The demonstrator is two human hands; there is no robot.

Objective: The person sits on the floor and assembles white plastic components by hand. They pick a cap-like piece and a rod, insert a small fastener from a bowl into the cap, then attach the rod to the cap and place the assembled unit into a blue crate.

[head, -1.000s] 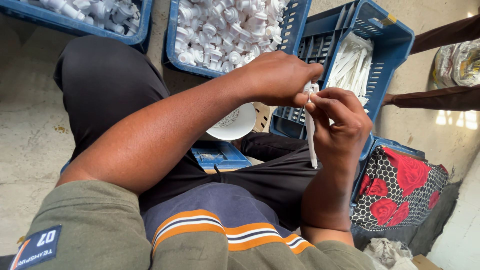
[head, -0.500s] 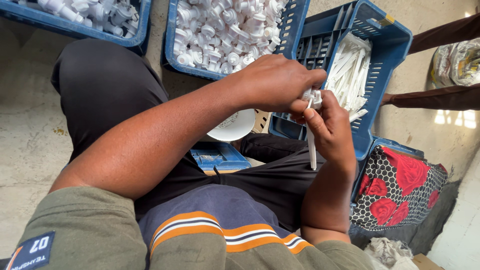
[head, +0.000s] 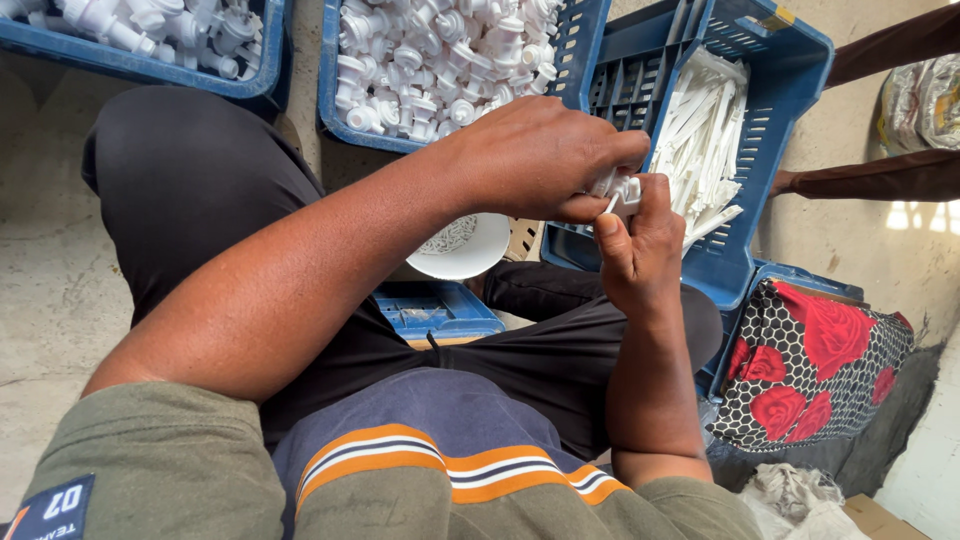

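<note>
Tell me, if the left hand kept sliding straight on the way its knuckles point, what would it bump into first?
Probably the white sticks lying in the blue crate just beyond the left hand, though how far below they lie is unclear.

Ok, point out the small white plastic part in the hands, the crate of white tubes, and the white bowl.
small white plastic part [head: 622,190], head view, its exposed body.
crate of white tubes [head: 795,60], head view, right wall.
white bowl [head: 468,262], head view, outer side.
</note>
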